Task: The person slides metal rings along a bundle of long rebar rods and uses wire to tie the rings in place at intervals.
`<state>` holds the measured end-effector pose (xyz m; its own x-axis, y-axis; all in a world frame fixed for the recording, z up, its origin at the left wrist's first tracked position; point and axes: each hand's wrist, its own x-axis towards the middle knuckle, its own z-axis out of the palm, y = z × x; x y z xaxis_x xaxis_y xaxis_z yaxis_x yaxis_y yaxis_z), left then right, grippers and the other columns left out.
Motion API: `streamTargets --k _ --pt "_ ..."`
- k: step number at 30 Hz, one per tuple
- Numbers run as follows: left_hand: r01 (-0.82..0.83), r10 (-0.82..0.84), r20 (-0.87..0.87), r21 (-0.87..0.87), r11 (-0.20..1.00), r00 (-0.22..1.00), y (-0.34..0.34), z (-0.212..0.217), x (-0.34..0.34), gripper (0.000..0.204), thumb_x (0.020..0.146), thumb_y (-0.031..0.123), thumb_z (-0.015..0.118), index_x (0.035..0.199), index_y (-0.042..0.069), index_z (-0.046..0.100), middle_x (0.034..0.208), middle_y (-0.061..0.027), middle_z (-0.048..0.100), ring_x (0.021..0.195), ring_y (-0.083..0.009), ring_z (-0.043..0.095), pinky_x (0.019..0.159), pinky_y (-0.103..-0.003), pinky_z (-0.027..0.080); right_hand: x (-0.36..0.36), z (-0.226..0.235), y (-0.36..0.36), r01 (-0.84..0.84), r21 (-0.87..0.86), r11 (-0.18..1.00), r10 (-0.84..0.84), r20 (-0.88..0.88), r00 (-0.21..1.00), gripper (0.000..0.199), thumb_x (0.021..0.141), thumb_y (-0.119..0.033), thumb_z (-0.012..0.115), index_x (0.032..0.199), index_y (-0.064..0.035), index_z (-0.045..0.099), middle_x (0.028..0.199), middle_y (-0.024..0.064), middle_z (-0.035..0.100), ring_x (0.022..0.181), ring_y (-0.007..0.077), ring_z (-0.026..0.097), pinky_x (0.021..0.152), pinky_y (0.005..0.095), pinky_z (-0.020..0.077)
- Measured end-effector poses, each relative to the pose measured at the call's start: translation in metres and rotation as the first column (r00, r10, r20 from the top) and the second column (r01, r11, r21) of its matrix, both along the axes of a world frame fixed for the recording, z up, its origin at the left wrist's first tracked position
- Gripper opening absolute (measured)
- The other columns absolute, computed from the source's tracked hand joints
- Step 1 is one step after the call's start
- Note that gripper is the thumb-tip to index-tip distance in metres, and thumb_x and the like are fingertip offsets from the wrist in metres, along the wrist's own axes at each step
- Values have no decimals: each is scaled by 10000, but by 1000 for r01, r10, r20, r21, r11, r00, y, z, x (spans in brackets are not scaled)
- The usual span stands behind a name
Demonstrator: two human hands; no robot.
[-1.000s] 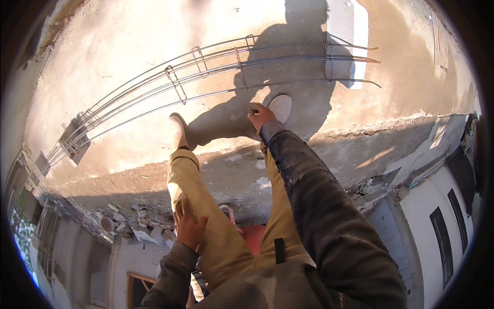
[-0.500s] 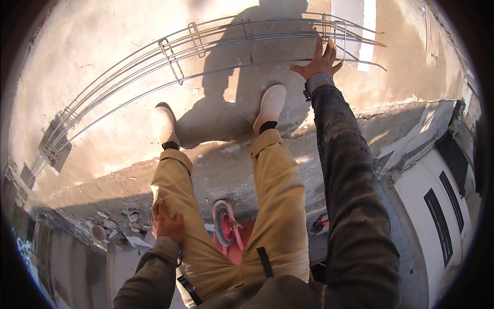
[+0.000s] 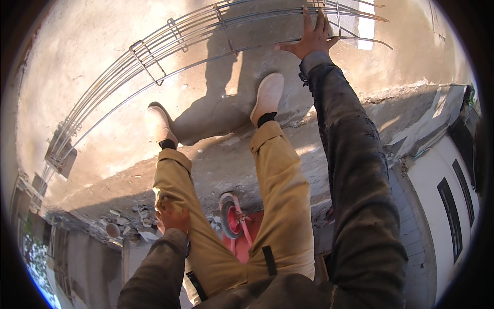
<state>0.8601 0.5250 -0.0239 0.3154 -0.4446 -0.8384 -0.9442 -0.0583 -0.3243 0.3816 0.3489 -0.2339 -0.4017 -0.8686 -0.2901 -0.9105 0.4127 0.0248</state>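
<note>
A long reinforcing-steel cage [image 3: 226, 31], made of thin rods with rectangular stirrups, lies across the concrete ahead of my feet. My right hand [image 3: 313, 40] reaches out to its right part, fingers spread over the rods. Whether the fingertips press on the steel cannot be told. Low on the left, my left hand [image 3: 173, 216] rests against my trouser leg [image 3: 208, 252] near the knee, its fingers apart and nothing seen in it. The cage's far rods run out of the picture at the top.
My light shoes [image 3: 268, 95] stand near a rough concrete edge [image 3: 216, 149]. Below, between my legs, shows a red wheelbarrow-like thing with a wheel [image 3: 229, 219]. Rubble [image 3: 146, 221] lies at the lower left. A white wall with dark slots [image 3: 432, 206] stands at the right.
The view has shifted, so the cage sits higher in the picture. My right hand stays spread, a little farther left along the rods. My left hand keeps its place on the leg.
</note>
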Motion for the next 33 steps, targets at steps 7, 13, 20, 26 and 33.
streamTargets --k 7,13,20,26,33 --pt "-53 49 48 83 995 998 -14 5 -7 717 688 358 592 1303 68 365 1298 -145 357 1149 -378 403 926 -471 378 -2 -3 2 -8 -5 1000 8 20 1000 1238 414 -732 713 1413 -341 95 1478 143 34 1360 355 49 989 686 93" --pt "-46 43 52 69 997 998 -17 5 -1 709 692 354 583 1302 67 366 1292 -145 363 1137 -366 415 911 -463 393 20 5 -1 46 -129 991 -42 28 999 1136 462 -600 782 1386 -287 201 1422 178 153 1322 368 141 1002 599 218" --pt "-20 19 34 41 999 999 -18 6 7 697 680 344 573 1288 52 397 1276 -130 378 1129 -344 417 866 -462 422 67 11 7 242 -331 912 -91 412 906 668 680 -82 705 1265 -191 402 1262 154 321 1066 320 470 842 392 452" --pt "-65 64 17 50 997 998 -22 8 9 663 696 356 592 1268 84 398 1276 -159 377 1139 -375 410 911 -470 397 85 4 8 287 -348 893 -148 374 915 584 704 13 611 1224 -180 428 1256 141 334 847 299 591 736 381 508" --pt "-94 93 11 81 992 996 -28 11 14 687 697 360 583 1291 87 373 1277 -156 383 1145 -365 412 923 -458 391 103 18 4 358 -330 874 -191 444 875 676 660 -106 710 1254 -164 393 1259 154 329 884 314 588 764 387 515"
